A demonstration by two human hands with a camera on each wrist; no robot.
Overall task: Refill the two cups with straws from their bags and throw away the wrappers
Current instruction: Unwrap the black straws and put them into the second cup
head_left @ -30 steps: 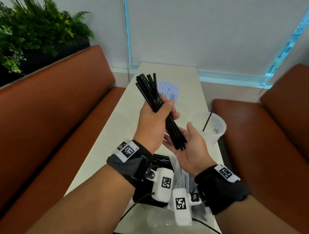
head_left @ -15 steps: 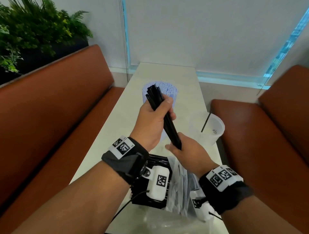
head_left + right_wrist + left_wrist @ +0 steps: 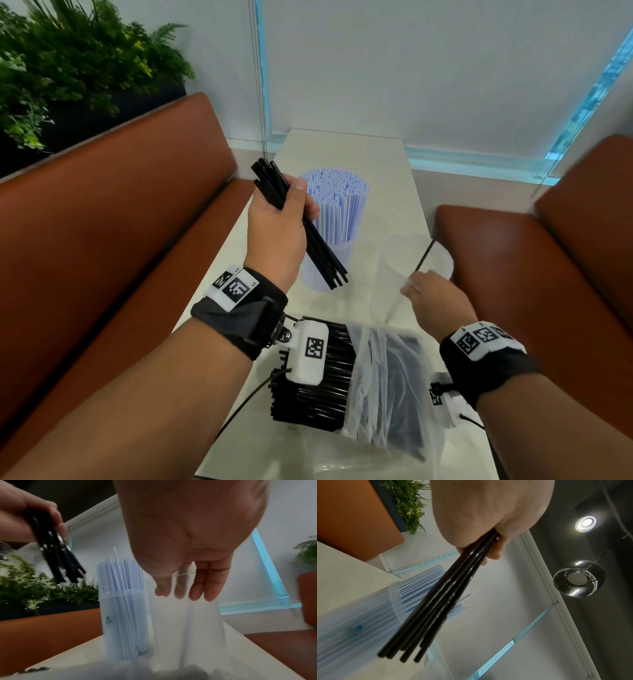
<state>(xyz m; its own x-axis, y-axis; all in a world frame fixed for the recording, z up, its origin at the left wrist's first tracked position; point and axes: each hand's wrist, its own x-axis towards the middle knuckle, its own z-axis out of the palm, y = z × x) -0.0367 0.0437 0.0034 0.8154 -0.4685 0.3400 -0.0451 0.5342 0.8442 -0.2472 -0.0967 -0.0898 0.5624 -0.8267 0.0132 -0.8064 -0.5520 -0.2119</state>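
My left hand (image 3: 294,205) grips a bundle of black straws (image 3: 322,253) above the table, tilted, lower ends toward me. The left wrist view shows the same bundle (image 3: 436,608) running out of my curled fingers. Behind it stands a clear cup packed with blue-striped straws (image 3: 337,205). To the right, my right hand (image 3: 421,287) hovers at the rim of a clear cup (image 3: 442,260) holding one black straw (image 3: 424,255). Its fingers (image 3: 209,585) hang straight; contact with the cup is unclear. A plastic bag of black straws (image 3: 387,383) lies near me.
The narrow pale table (image 3: 387,164) runs away from me between two brown benches (image 3: 102,257) (image 3: 548,274). Green plants (image 3: 68,68) stand behind the left bench, and a white blind covers the far window. Clear plastic (image 3: 325,462) lies at the table's near edge.
My right hand has let go of the straws' lower ends and moved right to the clear cup. My left hand has carried the bundle to the left.
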